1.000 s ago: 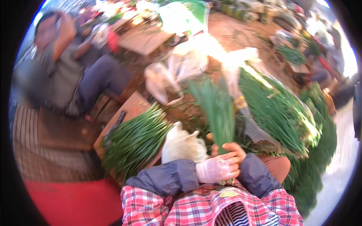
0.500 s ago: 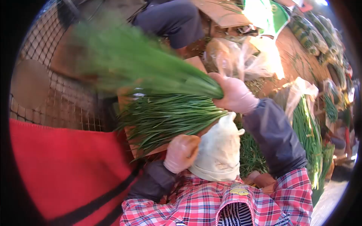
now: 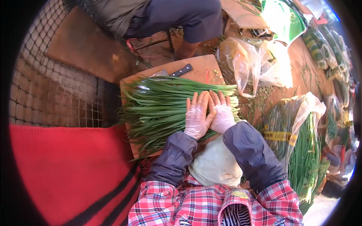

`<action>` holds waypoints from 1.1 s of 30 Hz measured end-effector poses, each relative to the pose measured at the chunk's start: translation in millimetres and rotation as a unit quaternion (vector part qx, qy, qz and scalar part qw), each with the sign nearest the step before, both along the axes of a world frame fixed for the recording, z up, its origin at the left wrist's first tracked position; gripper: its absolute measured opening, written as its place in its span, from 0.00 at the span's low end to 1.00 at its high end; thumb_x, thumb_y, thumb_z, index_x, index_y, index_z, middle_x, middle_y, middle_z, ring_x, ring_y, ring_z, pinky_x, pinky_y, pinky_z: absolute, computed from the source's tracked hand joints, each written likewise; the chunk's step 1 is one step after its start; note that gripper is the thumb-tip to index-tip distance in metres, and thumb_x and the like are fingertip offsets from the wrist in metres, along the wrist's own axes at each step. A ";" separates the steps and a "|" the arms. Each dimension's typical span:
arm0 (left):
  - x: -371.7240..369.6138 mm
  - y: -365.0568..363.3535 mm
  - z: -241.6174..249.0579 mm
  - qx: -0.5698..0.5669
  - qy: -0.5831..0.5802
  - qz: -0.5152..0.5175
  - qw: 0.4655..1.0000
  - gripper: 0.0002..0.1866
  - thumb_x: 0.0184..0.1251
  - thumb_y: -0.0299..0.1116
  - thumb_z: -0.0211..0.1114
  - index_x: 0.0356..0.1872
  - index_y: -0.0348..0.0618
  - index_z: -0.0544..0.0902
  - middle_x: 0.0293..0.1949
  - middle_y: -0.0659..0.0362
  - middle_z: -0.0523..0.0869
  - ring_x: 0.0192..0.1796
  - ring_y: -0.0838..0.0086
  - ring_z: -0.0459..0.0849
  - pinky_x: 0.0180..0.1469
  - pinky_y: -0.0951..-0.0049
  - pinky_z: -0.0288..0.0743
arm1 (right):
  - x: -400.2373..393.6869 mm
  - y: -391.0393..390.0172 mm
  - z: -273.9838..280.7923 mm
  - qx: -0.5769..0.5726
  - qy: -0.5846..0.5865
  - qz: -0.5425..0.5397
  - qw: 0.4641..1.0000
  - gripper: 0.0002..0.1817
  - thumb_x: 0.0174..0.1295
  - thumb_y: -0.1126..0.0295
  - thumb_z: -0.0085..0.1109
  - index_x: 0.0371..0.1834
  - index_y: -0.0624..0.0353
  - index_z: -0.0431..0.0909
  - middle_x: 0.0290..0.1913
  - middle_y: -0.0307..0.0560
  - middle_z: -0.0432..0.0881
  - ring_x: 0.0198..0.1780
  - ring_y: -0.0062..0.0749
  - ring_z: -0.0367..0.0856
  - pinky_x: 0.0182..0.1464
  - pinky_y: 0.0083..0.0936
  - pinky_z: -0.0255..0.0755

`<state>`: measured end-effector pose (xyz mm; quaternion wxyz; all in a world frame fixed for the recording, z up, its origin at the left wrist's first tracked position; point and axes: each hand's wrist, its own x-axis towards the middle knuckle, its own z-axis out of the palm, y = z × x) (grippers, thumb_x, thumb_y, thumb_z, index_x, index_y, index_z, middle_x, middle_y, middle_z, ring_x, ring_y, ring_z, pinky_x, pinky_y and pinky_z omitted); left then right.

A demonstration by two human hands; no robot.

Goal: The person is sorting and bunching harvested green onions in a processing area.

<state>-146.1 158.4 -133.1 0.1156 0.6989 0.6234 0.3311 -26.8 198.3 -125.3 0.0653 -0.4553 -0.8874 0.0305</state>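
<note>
On wooden board (image 3: pixel 206 63), green stalks (image 3: pixel 158 101), pale ends at board's right edge; left hand (image 3: pixel 197 117) and right hand (image 3: pixel 222 113) flat on stalks, both released. Knife (image 3: pixel 181 70) on board's far side.

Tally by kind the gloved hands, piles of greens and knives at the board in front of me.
Gloved hands: 2 (left hand, right hand)
Pile of greens: 1
Knife: 1
Total: 4

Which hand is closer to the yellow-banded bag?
Right. The right hand lies on the greens near their pale ends, left of the yellow-banded bag in the picture. The left hand, also on them, is farther left.
</note>
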 end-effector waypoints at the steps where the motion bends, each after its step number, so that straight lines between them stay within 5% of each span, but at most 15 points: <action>1: -1.2 0.8 -7.0 -0.009 -0.011 -0.003 1.000 0.38 0.57 0.48 0.62 0.68 0.42 0.60 0.68 0.51 0.63 0.70 0.50 0.58 0.70 0.46 0.41 | 4.7 0.9 -0.3 -0.021 0.013 0.011 1.000 0.46 0.43 0.54 0.59 0.68 0.61 0.55 0.69 0.55 0.58 0.69 0.59 0.52 0.68 0.56 0.44; 4: 1.2 0.3 1.3 -0.058 0.090 -0.025 0.994 0.43 0.53 0.51 0.65 0.68 0.43 0.60 0.69 0.50 0.59 0.71 0.50 0.53 0.70 0.44 0.39 | 34.9 16.5 36.3 -0.192 0.204 0.042 0.959 0.52 0.39 0.63 0.66 0.70 0.63 0.49 0.67 0.60 0.60 0.68 0.57 0.56 0.69 0.44 0.49; 8: 1.3 -1.1 29.2 -0.084 0.119 -0.095 0.985 0.55 0.34 0.54 0.74 0.68 0.44 0.60 0.69 0.46 0.56 0.71 0.47 0.50 0.70 0.45 0.39 | 136.1 -13.6 63.4 -0.132 0.391 -0.040 0.910 0.49 0.43 0.69 0.66 0.70 0.63 0.49 0.64 0.63 0.62 0.67 0.54 0.60 0.68 0.38 0.54; 11: 15.2 0.3 31.4 -0.070 0.238 -0.072 0.966 0.63 0.20 0.50 0.80 0.68 0.43 0.58 0.67 0.44 0.58 0.69 0.48 0.54 0.68 0.47 0.47 | 211.3 -79.2 79.9 -0.120 0.282 -0.156 0.939 0.47 0.45 0.66 0.65 0.70 0.61 0.50 0.62 0.65 0.65 0.65 0.54 0.62 0.67 0.42 0.55; 14: 19.5 10.3 15.0 -0.089 0.265 -0.040 0.959 0.64 0.25 0.45 0.81 0.70 0.43 0.51 0.70 0.47 0.53 0.71 0.48 0.52 0.68 0.43 0.47 | 274.7 -154.5 85.3 -0.074 0.178 -0.275 0.942 0.47 0.47 0.62 0.65 0.70 0.58 0.50 0.59 0.65 0.68 0.63 0.58 0.64 0.66 0.47 0.55; 17: 22.5 17.8 6.1 -0.079 0.279 0.000 0.957 0.65 0.27 0.43 0.80 0.72 0.46 0.48 0.72 0.52 0.52 0.72 0.51 0.51 0.69 0.45 0.49 | 347.3 -209.9 108.4 -0.015 0.170 -0.388 0.906 0.34 0.42 0.66 0.65 0.57 0.64 0.70 0.47 0.59 0.78 0.51 0.50 0.75 0.56 0.38 0.68; 20: 31.0 11.7 2.7 -0.073 0.301 0.006 0.951 0.56 0.39 0.35 0.76 0.71 0.45 0.50 0.71 0.51 0.55 0.71 0.53 0.54 0.69 0.50 0.51 | 439.5 -277.4 127.4 0.099 0.122 -0.496 0.854 0.21 0.45 0.72 0.61 0.47 0.58 0.78 0.40 0.54 0.80 0.46 0.49 0.77 0.54 0.36 0.70; 22: 20.3 7.9 11.1 -0.050 0.332 -0.039 0.941 0.58 0.40 0.58 0.70 0.71 0.45 0.50 0.70 0.48 0.53 0.71 0.48 0.53 0.65 0.42 0.52 | 497.6 -323.8 142.9 0.135 0.084 -0.627 0.763 0.19 0.46 0.71 0.61 0.45 0.54 0.79 0.35 0.51 0.80 0.39 0.41 0.80 0.45 0.31 0.73; 23: 18.5 8.5 19.0 -0.041 0.351 -0.059 0.934 0.60 0.40 0.69 0.67 0.71 0.44 0.50 0.70 0.46 0.52 0.70 0.46 0.52 0.64 0.38 0.53 | 518.7 -344.2 159.7 0.048 0.113 -0.745 0.655 0.18 0.47 0.70 0.62 0.45 0.54 0.79 0.33 0.51 0.81 0.35 0.36 0.80 0.42 0.30 0.73; 24: 21.5 9.3 27.7 -0.052 0.352 -0.055 0.933 0.60 0.40 0.69 0.67 0.71 0.44 0.51 0.70 0.45 0.53 0.70 0.45 0.52 0.64 0.39 0.53 | 533.9 -366.9 162.8 0.126 0.099 -0.738 0.656 0.16 0.50 0.69 0.63 0.44 0.56 0.79 0.33 0.51 0.82 0.37 0.35 0.81 0.43 0.29 0.73; 25: 24.4 7.5 34.0 -0.066 0.351 -0.048 0.933 0.60 0.40 0.69 0.67 0.71 0.44 0.51 0.70 0.45 0.53 0.70 0.45 0.52 0.64 0.39 0.52 | 552.4 -390.6 160.3 0.176 0.103 -0.694 0.691 0.18 0.50 0.67 0.65 0.45 0.56 0.79 0.38 0.51 0.83 0.41 0.35 0.82 0.45 0.28 0.73; 28: 36.6 2.2 42.1 -0.056 0.322 -0.064 0.943 0.59 0.42 0.69 0.66 0.71 0.44 0.52 0.69 0.43 0.55 0.70 0.46 0.53 0.66 0.41 0.49 | 528.9 -404.6 153.8 0.043 0.043 -0.686 0.725 0.25 0.45 0.65 0.70 0.49 0.57 0.77 0.43 0.50 0.82 0.47 0.42 0.80 0.52 0.31 0.72; 29: 39.0 2.5 44.5 -0.061 0.327 -0.057 0.941 0.57 0.44 0.68 0.65 0.71 0.44 0.52 0.69 0.43 0.56 0.70 0.46 0.53 0.66 0.41 0.49 | 528.8 -409.5 137.8 -0.001 0.001 -0.629 0.777 0.33 0.41 0.60 0.72 0.54 0.56 0.73 0.46 0.52 0.81 0.48 0.44 0.79 0.54 0.33 0.72; 30: 41.9 2.8 47.5 -0.066 0.331 -0.050 0.940 0.55 0.47 0.67 0.64 0.71 0.43 0.53 0.69 0.43 0.56 0.70 0.46 0.54 0.67 0.42 0.49 | 523.5 -408.9 123.9 -0.043 -0.033 -0.619 0.783 0.45 0.38 0.57 0.74 0.63 0.53 0.64 0.50 0.52 0.79 0.51 0.45 0.78 0.57 0.36 0.69; 33: 61.3 7.4 59.0 -0.031 0.267 -0.093 0.959 0.50 0.52 0.64 0.62 0.70 0.43 0.55 0.69 0.43 0.56 0.70 0.46 0.55 0.67 0.42 0.50 | 514.9 -406.9 74.0 0.007 -0.179 -0.623 0.762 0.57 0.34 0.54 0.75 0.70 0.51 0.51 0.50 0.53 0.76 0.51 0.47 0.76 0.57 0.40 0.66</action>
